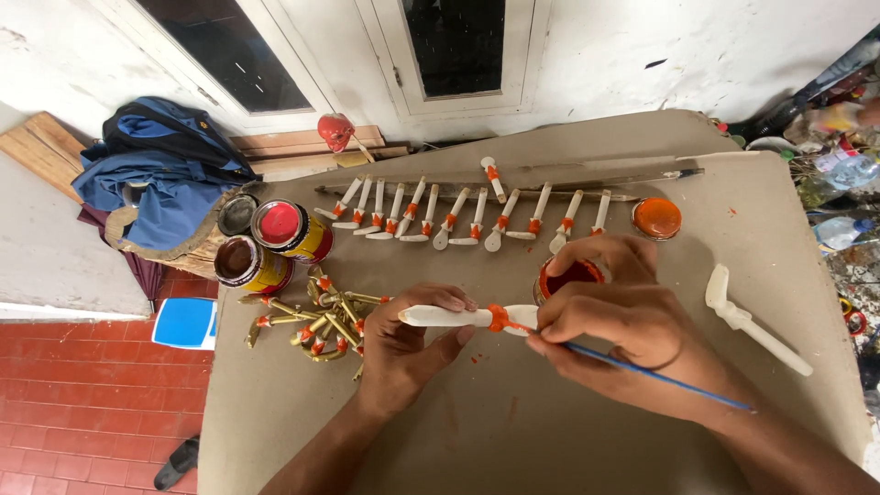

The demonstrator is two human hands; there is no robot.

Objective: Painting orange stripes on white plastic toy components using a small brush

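My left hand pinches a small white wooden spoon held level over the table, with an orange band around its neck. My right hand grips a thin blue paintbrush whose tip touches that orange band. Just behind my right hand sits an open tin of orange-red paint, partly hidden by my fingers. A row of several white spoons with orange bands lies propped against a long stick across the back of the table.
A pile of gold-coloured pieces with orange bands lies left of my left hand. Paint cans stand at the table's left edge. An orange lid and an unpainted white spoon lie to the right. A blue bag sits off the table's left.
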